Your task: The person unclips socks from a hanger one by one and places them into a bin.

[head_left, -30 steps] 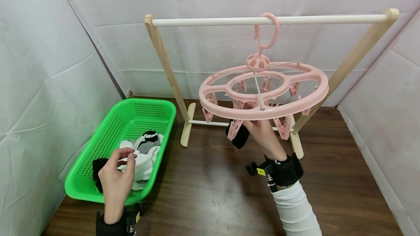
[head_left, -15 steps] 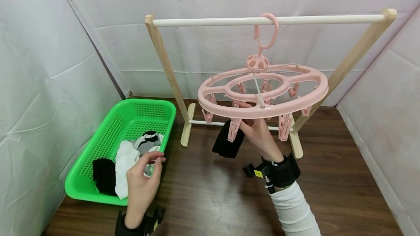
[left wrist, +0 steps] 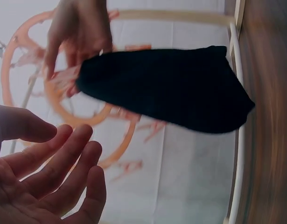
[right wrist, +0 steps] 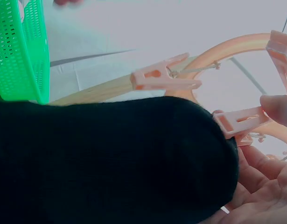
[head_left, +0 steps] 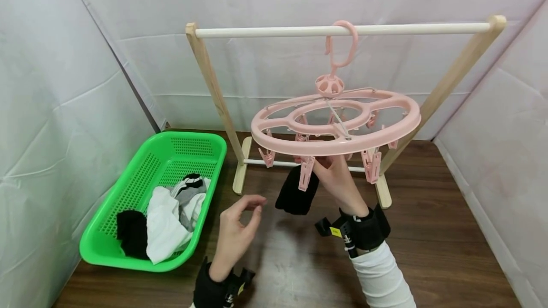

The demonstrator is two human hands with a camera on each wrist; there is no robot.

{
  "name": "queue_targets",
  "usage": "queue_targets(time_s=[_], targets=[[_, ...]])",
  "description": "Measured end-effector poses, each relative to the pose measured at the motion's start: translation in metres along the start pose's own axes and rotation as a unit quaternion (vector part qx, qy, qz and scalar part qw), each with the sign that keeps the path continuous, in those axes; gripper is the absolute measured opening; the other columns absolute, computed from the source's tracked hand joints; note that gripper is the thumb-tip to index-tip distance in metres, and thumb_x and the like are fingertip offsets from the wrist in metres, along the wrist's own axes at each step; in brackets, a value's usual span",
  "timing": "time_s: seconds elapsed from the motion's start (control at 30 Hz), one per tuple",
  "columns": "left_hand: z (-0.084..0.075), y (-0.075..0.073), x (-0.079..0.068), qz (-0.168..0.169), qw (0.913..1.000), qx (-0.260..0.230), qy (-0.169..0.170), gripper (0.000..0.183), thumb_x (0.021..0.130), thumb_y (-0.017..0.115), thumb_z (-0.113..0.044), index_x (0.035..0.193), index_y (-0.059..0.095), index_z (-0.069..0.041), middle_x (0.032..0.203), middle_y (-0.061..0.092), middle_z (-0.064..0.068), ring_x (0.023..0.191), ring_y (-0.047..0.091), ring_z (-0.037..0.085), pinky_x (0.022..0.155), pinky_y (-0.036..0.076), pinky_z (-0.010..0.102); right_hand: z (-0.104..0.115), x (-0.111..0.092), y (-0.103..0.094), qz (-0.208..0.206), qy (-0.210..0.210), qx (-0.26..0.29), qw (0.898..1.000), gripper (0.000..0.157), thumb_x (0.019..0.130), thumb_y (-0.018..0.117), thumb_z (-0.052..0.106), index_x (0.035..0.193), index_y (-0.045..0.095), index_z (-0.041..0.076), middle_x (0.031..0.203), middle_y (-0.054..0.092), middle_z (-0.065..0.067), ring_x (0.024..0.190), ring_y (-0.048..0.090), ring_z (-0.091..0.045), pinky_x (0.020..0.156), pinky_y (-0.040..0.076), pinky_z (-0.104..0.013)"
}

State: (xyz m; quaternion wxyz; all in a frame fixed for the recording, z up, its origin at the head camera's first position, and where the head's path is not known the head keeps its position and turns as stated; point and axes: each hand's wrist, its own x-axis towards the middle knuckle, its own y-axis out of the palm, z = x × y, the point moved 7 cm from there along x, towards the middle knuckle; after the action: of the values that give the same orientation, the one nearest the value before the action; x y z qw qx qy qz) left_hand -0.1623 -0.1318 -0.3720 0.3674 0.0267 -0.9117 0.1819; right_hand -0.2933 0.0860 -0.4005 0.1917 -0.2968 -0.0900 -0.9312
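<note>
In the head view a black sock (head_left: 295, 196) hangs below the pink clip hanger (head_left: 299, 147). My right hand (head_left: 340, 184) reaches in under the hanger's front rim. Close up in the right wrist view, its thumb and fingers pinch the handle end of a pink clothespin (right wrist: 243, 120), whose tip bites on the sock's rounded end. My left hand (head_left: 237, 236), fingers loosely bent and holding nothing, is over the floor between basket and sock. In the left wrist view its fingers (left wrist: 80, 144) are near the sock but apart from it.
The hanger's hook (head_left: 348, 44) sits on the white bar (head_left: 257, 32) of a wooden-ended rack. Several other clothespins, such as one clothespin (head_left: 371, 165), dangle around it. At left, a green basket (head_left: 92, 239) contains a black sock (head_left: 132, 232) and white and grey clothes (head_left: 164, 225).
My left hand has moved right, from over the basket to beside it. The black sock, earlier mostly behind the right hand and clips, now hangs in fuller view. My right hand has shifted slightly left.
</note>
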Motion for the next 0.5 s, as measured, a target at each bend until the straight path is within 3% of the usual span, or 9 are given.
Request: queue_targets(time_s=[0.03,0.1,0.2,0.37,0.5], targets=[[0.0,0.006,0.001,0.005,0.9999,-0.009,0.003,0.027,0.086,0.063,0.014,0.106,0.067,-0.003,0.1,0.07,0.009,0.086,0.066,0.024,0.074,0.052,0.034,-0.01,-0.002,-0.005,0.007,-0.005,0.009,1.0,0.044,0.1,0.054,0.009,0.142,0.043,0.006,0.127,0.056,-0.016,0.112,0.057,-0.032,0.096,0.043,-0.041],[0.0,0.016,0.001,0.015,0.9996,-0.022,0.003,0.03,0.086,0.063,0.014,0.11,0.066,-0.003,0.104,0.068,0.011,0.09,0.065,0.026,0.077,0.052,0.034,0.01,-0.002,0.004,0.009,0.008,-0.015,1.0,0.041,0.1,0.051,0.002,0.14,0.044,0.002,0.123,0.058,-0.019,0.11,0.058,-0.034,0.094,0.045,-0.043],[0.001,0.03,0.002,0.033,0.999,-0.03,-0.002,0.035,0.086,0.063,0.012,0.118,0.063,-0.003,0.114,0.065,0.011,0.098,0.063,0.027,0.081,0.051,0.036,0.019,-0.004,0.008,0.016,-0.005,-0.012,1.0,0.038,0.101,0.049,0.003,0.139,0.045,0.002,0.121,0.06,-0.018,0.111,0.058,-0.031,0.093,0.045,-0.039],[0.005,0.051,0.005,0.073,0.9965,-0.037,-0.015,0.053,0.087,0.069,0.001,0.136,0.051,-0.002,0.134,0.054,0.014,0.118,0.054,0.028,0.087,0.047,0.048,0.07,0.0,0.027,-0.014,0.017,-0.046,0.999,0.031,0.101,0.054,0.013,0.13,0.055,0.001,0.111,0.065,-0.019,0.105,0.062,-0.03,0.09,0.047,-0.037],[0.01,0.067,0.01,0.099,0.9926,-0.061,-0.035,0.065,0.087,0.073,-0.007,0.144,0.042,-0.007,0.138,0.051,0.013,0.123,0.051,0.027,0.094,0.044,0.046,0.095,0.002,0.034,-0.039,0.048,-0.063,0.996,0.023,0.1,0.054,0.008,0.121,0.06,0.001,0.103,0.066,-0.02,0.097,0.065,-0.027,0.086,0.05,-0.033]])
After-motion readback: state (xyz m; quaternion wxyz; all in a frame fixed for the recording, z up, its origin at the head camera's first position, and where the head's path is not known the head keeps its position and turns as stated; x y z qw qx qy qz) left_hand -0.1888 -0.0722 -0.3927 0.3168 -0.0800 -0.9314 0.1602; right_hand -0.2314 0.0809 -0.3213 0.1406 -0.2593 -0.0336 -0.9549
